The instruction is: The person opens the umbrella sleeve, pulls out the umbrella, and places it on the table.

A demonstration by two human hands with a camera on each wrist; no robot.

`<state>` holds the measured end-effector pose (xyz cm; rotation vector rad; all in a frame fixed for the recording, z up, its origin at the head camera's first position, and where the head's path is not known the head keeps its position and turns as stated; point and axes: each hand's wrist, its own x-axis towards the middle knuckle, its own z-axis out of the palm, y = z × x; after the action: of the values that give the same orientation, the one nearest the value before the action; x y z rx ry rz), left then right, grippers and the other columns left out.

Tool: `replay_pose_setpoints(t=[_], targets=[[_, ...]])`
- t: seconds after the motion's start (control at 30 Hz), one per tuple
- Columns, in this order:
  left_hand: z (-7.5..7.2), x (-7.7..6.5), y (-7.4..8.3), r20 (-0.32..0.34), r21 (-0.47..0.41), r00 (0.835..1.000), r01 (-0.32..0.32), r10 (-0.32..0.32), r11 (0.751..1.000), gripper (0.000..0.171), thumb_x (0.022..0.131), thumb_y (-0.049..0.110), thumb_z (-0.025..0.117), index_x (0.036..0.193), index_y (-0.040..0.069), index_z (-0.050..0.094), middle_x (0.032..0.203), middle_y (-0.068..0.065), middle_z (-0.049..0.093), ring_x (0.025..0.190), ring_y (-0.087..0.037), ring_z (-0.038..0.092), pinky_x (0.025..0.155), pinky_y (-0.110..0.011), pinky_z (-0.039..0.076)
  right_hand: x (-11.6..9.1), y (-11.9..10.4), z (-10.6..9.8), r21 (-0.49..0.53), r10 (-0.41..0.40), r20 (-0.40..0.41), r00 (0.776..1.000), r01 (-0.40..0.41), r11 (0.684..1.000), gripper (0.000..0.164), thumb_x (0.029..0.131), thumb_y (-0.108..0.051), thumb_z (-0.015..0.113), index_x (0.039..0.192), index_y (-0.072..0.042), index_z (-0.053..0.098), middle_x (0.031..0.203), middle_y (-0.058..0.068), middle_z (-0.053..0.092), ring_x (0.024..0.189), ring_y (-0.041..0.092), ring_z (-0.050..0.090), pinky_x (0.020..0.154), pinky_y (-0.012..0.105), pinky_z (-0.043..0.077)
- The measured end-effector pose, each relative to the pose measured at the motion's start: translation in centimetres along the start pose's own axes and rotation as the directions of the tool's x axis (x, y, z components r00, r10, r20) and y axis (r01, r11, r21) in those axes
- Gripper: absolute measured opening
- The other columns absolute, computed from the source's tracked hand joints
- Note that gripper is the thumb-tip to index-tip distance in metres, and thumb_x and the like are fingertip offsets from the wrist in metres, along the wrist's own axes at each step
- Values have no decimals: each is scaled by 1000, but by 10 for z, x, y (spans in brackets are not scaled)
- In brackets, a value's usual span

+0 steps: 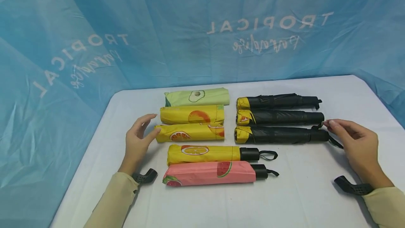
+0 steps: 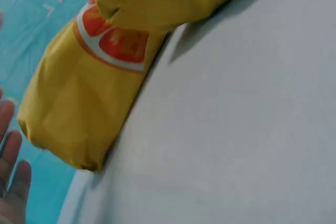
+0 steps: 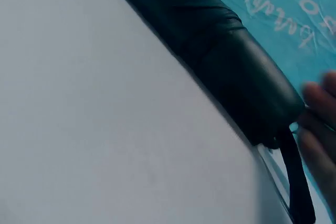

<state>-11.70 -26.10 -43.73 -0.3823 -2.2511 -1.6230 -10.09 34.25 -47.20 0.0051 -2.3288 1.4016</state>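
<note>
head view: on a white-covered desk (image 1: 227, 207) lie folded fabric umbrellas, the hands well apart. the left hand (image 1: 136, 141), fingers loosely curved away from its thumb, is at the left ends of a yellow peach-print fabric umbrella (image 1: 177, 114) and a yellow citrus-slice fabric umbrella (image 1: 196, 134). the right hand (image 1: 362, 145) has thumb and fingertips at a thin dark strap beside the long black nearest-row umbrella (image 1: 281, 135); whether they pinch it, i cannot tell.

left wrist view: parted fingers beside the citrus-slice umbrella's rounded end.

right wrist view: blurred fingers just beside a black handle end.
</note>
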Motion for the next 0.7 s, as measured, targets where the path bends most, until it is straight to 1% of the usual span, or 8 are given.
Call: replay_pose_setpoints(t=[0.1,0.17,0.27,0.33,0.4,0.5,0.6,0.7], targets=[[-3,0,-2,-66,-42,998,7,-9,999,45,93,-5,70,137,-2,59,133,-22,60,130,-20,55,112,-31,41,3,-5,4,70,-32,-157,987,43,997,25,103,-9,61,113,12,70,102,-2,76,94,7,73,86,14,53],[-5,0,-1,-59,-83,998,18,-23,996,45,95,-3,69,139,-1,57,130,-19,62,125,-21,59,107,-28,45,4,-9,7,90,-46,-227,973,68,994,27,104,-9,59,109,15,70,98,0,76,89,8,73,85,15,54],[-3,1,7,43,-136,999,34,-28,990,44,96,-2,68,138,-2,57,127,-17,64,120,-23,62,103,-28,49,0,-19,16,95,-113,-304,946,148,984,28,103,-7,58,99,19,70,87,-1,75,77,6,71,80,13,54],[1,1,11,148,-166,989,52,-28,985,41,95,-3,69,135,-3,59,127,-17,65,119,-25,63,102,-31,50,-7,-30,25,125,-175,-316,932,224,966,26,101,-2,58,92,21,68,78,-2,72,69,5,67,73,12,54],[7,0,14,248,-187,968,73,-24,980,38,94,-4,69,132,-3,62,125,-17,67,118,-27,63,101,-35,52,-15,-41,36,164,-253,-279,926,305,938,20,97,7,58,88,22,67,72,1,69,64,4,64,67,11,52],[15,-2,14,346,-224,938,102,-19,969,37,94,-3,70,130,-2,64,124,-17,67,118,-30,63,100,-39,53,-28,-54,56,228,-345,-133,929,367,902,11,90,18,57,89,20,68,73,8,70,68,5,66,66,12,52],[18,-3,11,373,-252,928,111,-9,961,36,94,-3,69,129,-4,63,125,-18,67,117,-30,63,99,-39,54,-35,-61,75,272,-397,56,916,368,889,22,86,23,60,99,11,72,86,15,73,81,9,71,73,14,55],[17,-2,7,371,-233,929,107,-13,967,36,94,-4,68,130,-4,63,125,-16,67,118,-27,63,100,-36,53,-40,-68,87,302,-371,240,897,294,907,31,88,19,64,111,0,73,102,13,74,97,13,71,84,19,56]])
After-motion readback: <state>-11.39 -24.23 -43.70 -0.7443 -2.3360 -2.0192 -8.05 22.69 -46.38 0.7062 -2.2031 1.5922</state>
